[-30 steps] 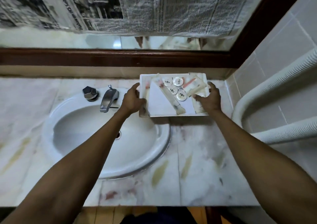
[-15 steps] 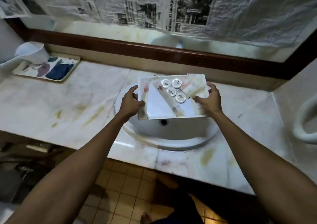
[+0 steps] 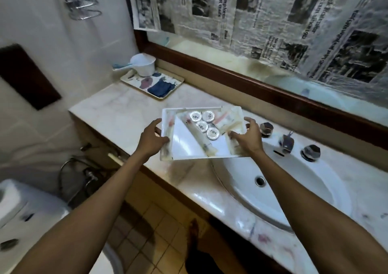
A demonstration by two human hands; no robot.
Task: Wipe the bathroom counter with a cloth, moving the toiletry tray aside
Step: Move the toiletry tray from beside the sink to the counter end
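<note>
I hold a white toiletry tray (image 3: 184,139) in the air over the marble counter (image 3: 126,114), just left of the sink. My left hand (image 3: 152,138) grips its left edge and my right hand (image 3: 246,136) grips its right edge. Inside lie several round white capped jars (image 3: 202,121) and wrapped tubes. A dark blue cloth (image 3: 160,88) lies on a second, flat tray (image 3: 134,80) at the counter's far left end.
The white sink (image 3: 294,189) with a chrome tap (image 3: 286,142) and two knobs sits to the right. A white scoop cup (image 3: 143,64) stands by the cloth. Newspaper covers the mirror (image 3: 273,22). A toilet (image 3: 31,210) stands below on the left.
The toiletry tray has been lifted from the counter's right corner and carried left past the sink. My view has swung left, bringing the cloth tray and toilet into sight.
</note>
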